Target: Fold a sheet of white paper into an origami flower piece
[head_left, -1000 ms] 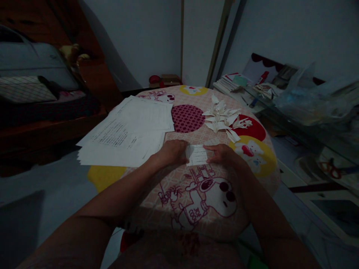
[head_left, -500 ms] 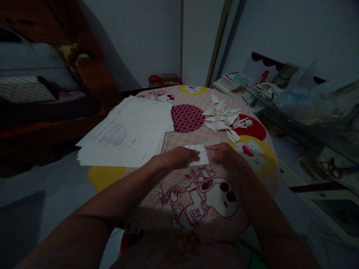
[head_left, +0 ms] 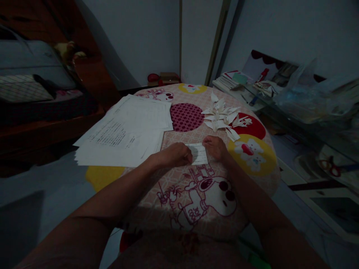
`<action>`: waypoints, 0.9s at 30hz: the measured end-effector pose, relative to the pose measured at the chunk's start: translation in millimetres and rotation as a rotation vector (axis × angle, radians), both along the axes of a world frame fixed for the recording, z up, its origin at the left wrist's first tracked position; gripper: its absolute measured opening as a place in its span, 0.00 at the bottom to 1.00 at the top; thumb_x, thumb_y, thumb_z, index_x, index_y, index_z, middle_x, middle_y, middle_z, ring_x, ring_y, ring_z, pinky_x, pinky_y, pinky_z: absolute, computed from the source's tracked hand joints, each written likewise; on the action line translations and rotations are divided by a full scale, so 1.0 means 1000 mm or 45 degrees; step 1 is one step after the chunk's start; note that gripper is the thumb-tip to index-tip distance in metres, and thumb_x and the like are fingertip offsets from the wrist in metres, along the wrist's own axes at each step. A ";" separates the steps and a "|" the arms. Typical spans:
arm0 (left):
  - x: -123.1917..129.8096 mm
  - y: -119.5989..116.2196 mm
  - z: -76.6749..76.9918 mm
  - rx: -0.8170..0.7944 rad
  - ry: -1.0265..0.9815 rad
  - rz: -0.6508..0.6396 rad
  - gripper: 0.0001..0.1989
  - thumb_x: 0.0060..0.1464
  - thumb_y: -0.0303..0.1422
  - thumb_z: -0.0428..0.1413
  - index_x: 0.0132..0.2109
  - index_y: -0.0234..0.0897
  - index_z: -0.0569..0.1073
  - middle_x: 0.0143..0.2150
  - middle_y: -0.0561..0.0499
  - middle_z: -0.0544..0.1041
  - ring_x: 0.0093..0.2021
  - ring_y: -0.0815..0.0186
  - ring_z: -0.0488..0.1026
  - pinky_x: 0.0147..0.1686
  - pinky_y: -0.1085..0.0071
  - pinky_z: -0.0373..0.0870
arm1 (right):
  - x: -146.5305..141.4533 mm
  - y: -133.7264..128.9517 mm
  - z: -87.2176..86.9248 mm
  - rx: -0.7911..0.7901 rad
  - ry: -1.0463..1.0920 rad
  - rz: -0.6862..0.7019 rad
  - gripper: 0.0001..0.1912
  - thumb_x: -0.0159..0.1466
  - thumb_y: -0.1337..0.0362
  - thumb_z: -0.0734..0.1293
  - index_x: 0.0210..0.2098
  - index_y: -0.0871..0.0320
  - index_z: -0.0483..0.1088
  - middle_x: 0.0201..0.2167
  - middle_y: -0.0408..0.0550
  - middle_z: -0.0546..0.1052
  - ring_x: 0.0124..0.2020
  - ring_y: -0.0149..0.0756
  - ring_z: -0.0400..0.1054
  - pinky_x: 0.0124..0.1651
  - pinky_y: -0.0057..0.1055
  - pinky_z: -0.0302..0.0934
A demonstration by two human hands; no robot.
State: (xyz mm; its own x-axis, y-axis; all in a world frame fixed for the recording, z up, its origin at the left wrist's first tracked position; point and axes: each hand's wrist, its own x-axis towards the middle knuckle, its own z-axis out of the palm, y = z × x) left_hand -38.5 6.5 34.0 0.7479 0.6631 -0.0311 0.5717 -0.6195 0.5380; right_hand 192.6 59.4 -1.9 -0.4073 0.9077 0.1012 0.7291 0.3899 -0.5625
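Small paper (head_left: 199,154): left hand (head_left: 179,154) grips its left edge, right hand (head_left: 215,147) pinches its far right corner. Hazard, to my eye: uneven pull may tear it.

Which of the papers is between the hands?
The small piece between left hand and right hand; the large printed sheets lie left, the folded shapes farther back.

Matt paper slip (head_left: 199,154), patterned cloth (head_left: 179,179)
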 end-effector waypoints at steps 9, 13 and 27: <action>0.007 0.003 -0.013 0.220 0.040 -0.011 0.17 0.56 0.30 0.60 0.53 0.37 0.76 0.55 0.43 0.77 0.55 0.60 0.74 0.54 0.66 0.69 | -0.001 0.000 0.005 -0.159 -0.038 -0.398 0.07 0.57 0.66 0.65 0.27 0.59 0.75 0.21 0.47 0.75 0.25 0.34 0.69 0.28 0.27 0.58; 0.005 0.006 -0.021 0.236 -0.009 -0.039 0.17 0.57 0.25 0.56 0.54 0.36 0.76 0.57 0.43 0.77 0.57 0.61 0.72 0.56 0.65 0.69 | 0.007 -0.006 0.012 -0.233 -0.061 -0.424 0.08 0.55 0.67 0.65 0.23 0.60 0.75 0.14 0.46 0.71 0.20 0.33 0.66 0.25 0.27 0.57; 0.005 0.009 -0.028 0.247 -0.097 -0.018 0.20 0.52 0.20 0.52 0.50 0.36 0.78 0.52 0.44 0.79 0.55 0.61 0.74 0.55 0.63 0.72 | 0.026 -0.016 0.022 -0.093 -0.111 -0.117 0.01 0.51 0.69 0.69 0.23 0.60 0.73 0.20 0.43 0.73 0.23 0.31 0.64 0.30 0.28 0.57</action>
